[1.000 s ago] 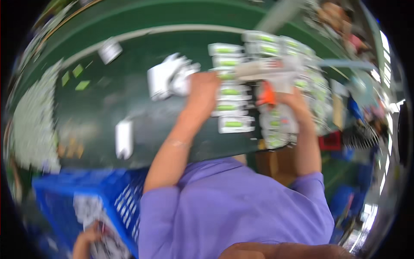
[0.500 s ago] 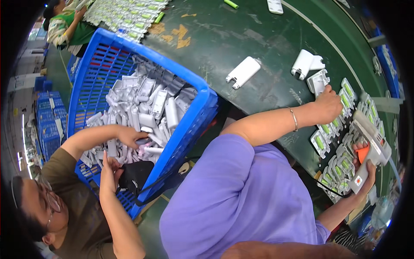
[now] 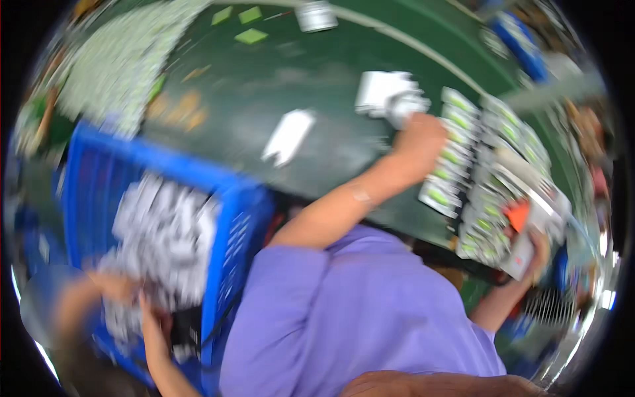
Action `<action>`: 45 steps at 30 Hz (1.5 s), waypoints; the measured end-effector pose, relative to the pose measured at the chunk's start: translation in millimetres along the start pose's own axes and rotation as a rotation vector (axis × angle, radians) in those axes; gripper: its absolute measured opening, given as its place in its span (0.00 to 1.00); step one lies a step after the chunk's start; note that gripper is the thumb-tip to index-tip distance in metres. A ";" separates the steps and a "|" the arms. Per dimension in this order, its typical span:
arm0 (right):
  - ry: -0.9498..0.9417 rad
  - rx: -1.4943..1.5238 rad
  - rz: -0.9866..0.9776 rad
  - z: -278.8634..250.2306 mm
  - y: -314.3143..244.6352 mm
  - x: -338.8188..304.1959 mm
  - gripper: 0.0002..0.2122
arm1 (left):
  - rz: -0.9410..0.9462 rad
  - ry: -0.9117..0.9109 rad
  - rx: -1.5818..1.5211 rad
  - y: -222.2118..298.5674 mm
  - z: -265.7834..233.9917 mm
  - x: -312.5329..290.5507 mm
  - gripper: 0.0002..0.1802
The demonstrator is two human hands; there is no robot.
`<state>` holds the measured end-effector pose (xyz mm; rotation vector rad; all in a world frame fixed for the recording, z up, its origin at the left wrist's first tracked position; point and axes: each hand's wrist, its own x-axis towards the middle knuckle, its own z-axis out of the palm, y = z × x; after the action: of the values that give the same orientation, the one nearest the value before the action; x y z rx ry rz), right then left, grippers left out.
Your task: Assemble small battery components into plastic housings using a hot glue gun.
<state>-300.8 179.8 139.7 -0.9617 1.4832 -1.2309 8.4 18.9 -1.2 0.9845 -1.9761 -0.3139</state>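
Note:
Motion blurs the whole view. My left hand (image 3: 422, 144), closed, has its fingertips on a silvery-white plastic housing (image 3: 405, 107) above the green table. Beside that part lies a pair of white casings (image 3: 378, 91), partly overlapping. In my right hand (image 3: 539, 250) is a pale grey air gun (image 3: 539, 198) with an orange trigger (image 3: 517, 216); my fingers wrap round its handle. Between my hands lie rows of silvery housings with green pieces (image 3: 456, 142), some partly covered by the gun. Another white casing (image 3: 290, 137) rests alone on the table to the left.
A blue basket (image 3: 228, 231) full of whitish plastic parts (image 3: 169, 231) stands at my left. A co-worker's hands (image 3: 153, 321) reach into it beside a black object (image 3: 186, 334). More housings cover the table's far left (image 3: 126, 59). Green pieces (image 3: 251, 35) lie at the back.
The view has swung, so the table and basket appear shifted left. My left hand remains at the housing and my right hand still grips the air gun. More green pieces show at the back.

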 end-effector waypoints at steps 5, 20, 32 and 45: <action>-0.170 0.126 0.010 87.7 -3.7 -18.8 0.31 | 0.010 -0.024 -0.062 -3.6 -15.8 -15.9 0.15; -0.131 0.101 0.146 92.9 15.7 -14.1 0.20 | 0.074 -0.310 -0.022 16.5 0.0 -2.4 0.23; -0.083 -0.034 0.244 99.6 15.6 -7.4 0.20 | 0.068 -0.299 -0.042 13.9 -1.3 -4.9 0.22; -0.103 -0.018 0.186 100.9 14.9 5.2 0.15 | 0.059 -0.293 -0.030 14.1 -0.4 -6.4 0.22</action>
<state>-204.1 153.6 119.7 -0.8657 1.4694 -1.0214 3.3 32.9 3.0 0.8989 -2.2529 -0.4751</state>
